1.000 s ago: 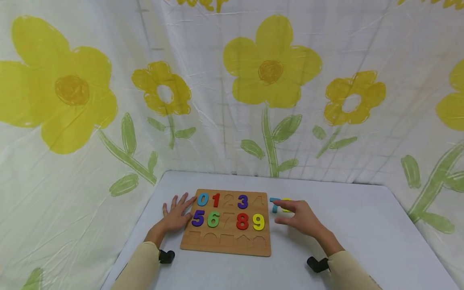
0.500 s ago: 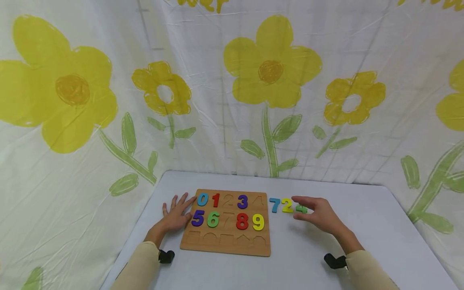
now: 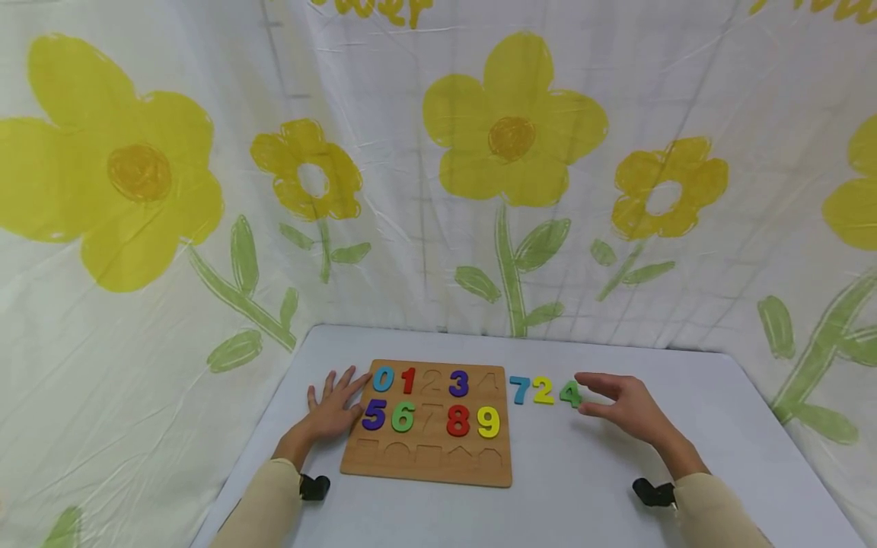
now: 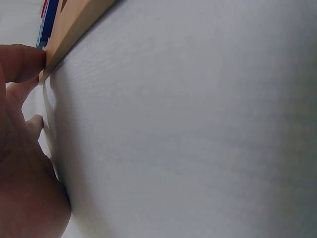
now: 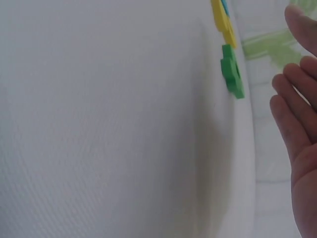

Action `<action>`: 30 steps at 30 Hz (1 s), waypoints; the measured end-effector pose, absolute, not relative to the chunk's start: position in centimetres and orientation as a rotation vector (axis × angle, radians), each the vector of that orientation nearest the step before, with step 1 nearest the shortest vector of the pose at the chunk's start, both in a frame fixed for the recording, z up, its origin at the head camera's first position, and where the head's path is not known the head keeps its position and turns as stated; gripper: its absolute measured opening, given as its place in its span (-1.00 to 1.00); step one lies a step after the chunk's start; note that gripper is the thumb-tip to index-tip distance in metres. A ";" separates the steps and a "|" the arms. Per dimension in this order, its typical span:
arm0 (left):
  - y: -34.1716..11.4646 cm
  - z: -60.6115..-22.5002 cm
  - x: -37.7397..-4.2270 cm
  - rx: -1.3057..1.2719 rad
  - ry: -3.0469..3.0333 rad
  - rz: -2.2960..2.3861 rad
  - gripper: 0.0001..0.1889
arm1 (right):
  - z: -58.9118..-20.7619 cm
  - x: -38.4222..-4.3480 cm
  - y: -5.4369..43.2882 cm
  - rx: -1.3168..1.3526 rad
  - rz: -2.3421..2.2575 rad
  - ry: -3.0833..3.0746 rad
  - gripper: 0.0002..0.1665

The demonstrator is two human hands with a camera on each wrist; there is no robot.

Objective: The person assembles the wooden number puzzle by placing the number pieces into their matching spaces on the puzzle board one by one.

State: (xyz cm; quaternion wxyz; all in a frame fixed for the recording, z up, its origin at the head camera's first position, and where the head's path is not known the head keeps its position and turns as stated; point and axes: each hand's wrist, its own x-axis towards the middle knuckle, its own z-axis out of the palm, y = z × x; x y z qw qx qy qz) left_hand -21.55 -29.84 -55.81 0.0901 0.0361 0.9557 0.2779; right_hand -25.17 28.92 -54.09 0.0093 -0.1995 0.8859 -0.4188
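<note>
A wooden number puzzle board lies on the white table, with coloured numbers 0, 1, 3, 5, 6, 8 and 9 in its slots. The slots for 2, 4 and 7 and the bottom row of shapes are bare. My left hand rests spread at the board's left edge, fingertips touching it. To the board's right lie a blue 7, a yellow 2 and a green 4. Just right of the green 4, my right hand hovers with thumb and fingers apart, holding nothing.
The white table reaches back to a hanging cloth painted with yellow flowers. A black wrist camera sits on the left wrist, and another black camera on the right.
My right hand has moved right, from over the 7 and 2 to beside the green 4, uncovering all three numbers. My left hand has stayed at the board.
</note>
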 end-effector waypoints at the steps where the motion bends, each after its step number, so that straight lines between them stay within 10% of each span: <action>1: -29.8 -55.8 -21.6 0.105 2.840 0.826 -0.30 | -54.2 -25.2 29.0 -0.618 -1.307 2.767 -0.26; 30: -29.8 -55.7 -21.5 0.108 2.839 0.824 -0.30 | -56.5 -28.3 28.9 -0.558 -1.198 2.793 -0.22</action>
